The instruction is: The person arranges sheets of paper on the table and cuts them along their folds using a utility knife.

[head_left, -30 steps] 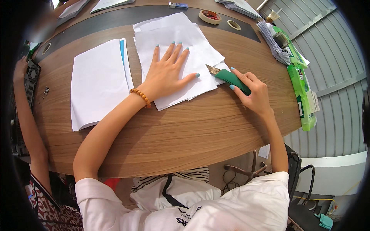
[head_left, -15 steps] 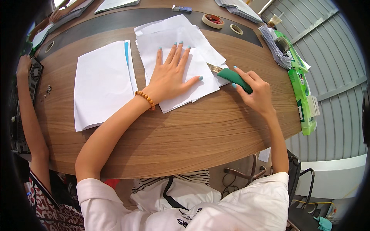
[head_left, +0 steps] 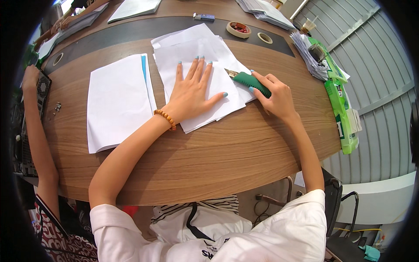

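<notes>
My left hand lies flat with spread fingers on several loose sheets of white paper, pressing on them near the middle of the table. In my right hand is a utility knife with a green handle. Its metal blade points left and rests over the right part of the sheets, pointing toward my left fingers. Whether the tip touches the paper I cannot tell. Left of these sheets lies another stack of white paper, with a blue strip showing at its upper right edge.
Tape rolls and a small blue-and-white box sit on the dark table strip. Paper piles and a green package line the right edge. At left are a co-worker's arm, a computer case and small metal pieces.
My right hand has moved left with the utility knife, bringing the blade farther over the sheets. My left hand stays flat on the paper. The whole view has shifted slightly.
</notes>
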Demonstrator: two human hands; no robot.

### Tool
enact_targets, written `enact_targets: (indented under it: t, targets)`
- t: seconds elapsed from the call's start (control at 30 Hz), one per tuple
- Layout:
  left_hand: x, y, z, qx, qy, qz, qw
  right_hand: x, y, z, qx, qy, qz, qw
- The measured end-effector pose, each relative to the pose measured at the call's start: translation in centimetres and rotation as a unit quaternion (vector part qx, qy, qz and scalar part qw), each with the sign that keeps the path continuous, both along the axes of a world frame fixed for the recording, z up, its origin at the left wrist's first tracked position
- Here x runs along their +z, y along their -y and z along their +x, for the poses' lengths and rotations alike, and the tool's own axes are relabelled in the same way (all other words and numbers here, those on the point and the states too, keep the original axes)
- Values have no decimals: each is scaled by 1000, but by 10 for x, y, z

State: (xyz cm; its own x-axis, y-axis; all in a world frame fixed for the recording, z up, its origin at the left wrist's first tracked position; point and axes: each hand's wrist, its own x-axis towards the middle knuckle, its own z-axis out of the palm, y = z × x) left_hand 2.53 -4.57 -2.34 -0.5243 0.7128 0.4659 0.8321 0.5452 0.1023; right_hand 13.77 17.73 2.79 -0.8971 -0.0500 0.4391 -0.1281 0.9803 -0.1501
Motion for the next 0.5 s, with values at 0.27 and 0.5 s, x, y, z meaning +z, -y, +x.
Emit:
enact_targets:
  t: [0.27, 0.5]
  targets:
    - [-1, -1, 0, 5, 7, 5, 1000, -6, -6, -17, 7, -8, 7, 1000]
    - [6, 1, 3, -4, 32, -26, 999, -4, -8, -15, -11, 6, -8, 1000]
